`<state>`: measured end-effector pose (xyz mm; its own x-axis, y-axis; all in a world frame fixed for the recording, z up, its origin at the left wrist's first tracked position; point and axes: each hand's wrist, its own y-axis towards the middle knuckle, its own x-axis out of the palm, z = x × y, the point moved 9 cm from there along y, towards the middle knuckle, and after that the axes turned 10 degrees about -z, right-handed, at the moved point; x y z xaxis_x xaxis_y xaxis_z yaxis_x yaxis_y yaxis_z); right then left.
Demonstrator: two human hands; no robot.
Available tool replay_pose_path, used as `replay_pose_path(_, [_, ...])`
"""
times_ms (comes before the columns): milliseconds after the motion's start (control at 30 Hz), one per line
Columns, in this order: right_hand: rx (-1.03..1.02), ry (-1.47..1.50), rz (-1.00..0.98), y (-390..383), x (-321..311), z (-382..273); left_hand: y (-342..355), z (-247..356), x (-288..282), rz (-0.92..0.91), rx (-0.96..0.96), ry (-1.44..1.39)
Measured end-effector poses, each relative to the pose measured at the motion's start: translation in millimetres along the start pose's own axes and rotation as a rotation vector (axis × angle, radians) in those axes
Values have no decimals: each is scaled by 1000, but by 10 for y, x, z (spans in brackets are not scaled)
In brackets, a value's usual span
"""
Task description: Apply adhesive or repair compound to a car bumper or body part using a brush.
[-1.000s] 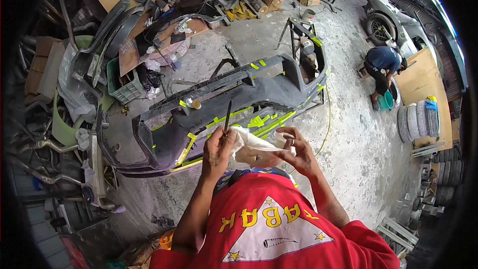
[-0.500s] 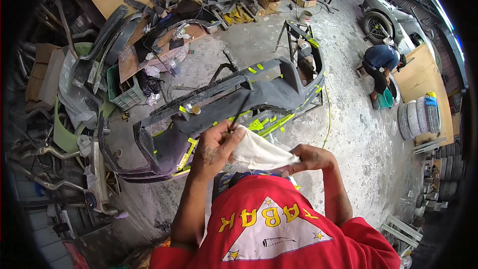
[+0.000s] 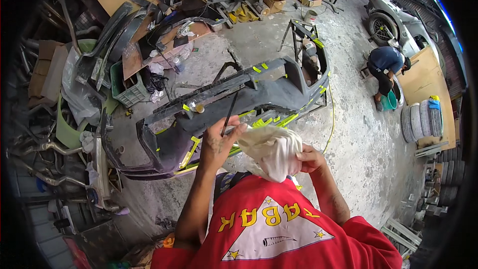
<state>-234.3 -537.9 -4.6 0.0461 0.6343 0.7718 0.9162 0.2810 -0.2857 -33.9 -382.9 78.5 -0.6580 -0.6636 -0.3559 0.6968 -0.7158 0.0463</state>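
A white cloth (image 3: 273, 152) hangs bunched and loosely folded in front of my red shirt. My right hand (image 3: 311, 159) pinches its right edge between thumb and fingers. My left hand (image 3: 219, 142) is closed round a thin dark stick (image 3: 229, 110) that points up and away; its tip and exact kind are unclear. The cloth's left end meets the left fingertips, and I cannot tell if they grip it too. Beyond both hands lies a dark grey car bumper (image 3: 271, 92) with strips of yellow-green tape (image 3: 189, 152). A small cup (image 3: 199, 108) sits on it.
A stand (image 3: 295, 37) rises at the bumper's far right end. At left are a green crate (image 3: 130, 94) and piled metal pipes (image 3: 55, 148). A crouching person (image 3: 384, 61) is beside a teal bucket (image 3: 387, 100) and stacked tyres (image 3: 422, 119). A yellow hose (image 3: 332, 119) crosses the floor.
The cloth, stretched between my hands before, is now bunched and fuller. My right hand has come slightly closer to the left, and the stick stands steeper. The whole view has shifted a little.
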Motion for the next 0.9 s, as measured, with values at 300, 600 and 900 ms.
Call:
replay_pose_path(300, [-155, -184, 108, 87, 340, -463, -484, -214, 737, -356, -89, -453])
replay_pose_path(600, [-1, -925, 483, -322, -33, -985, -373, 29, 320, -260, -85, -309])
replay_pose_path(900, [-276, -1324, 861, -587, -260, -1314, -101, 294, 513, -247, -46, -347])
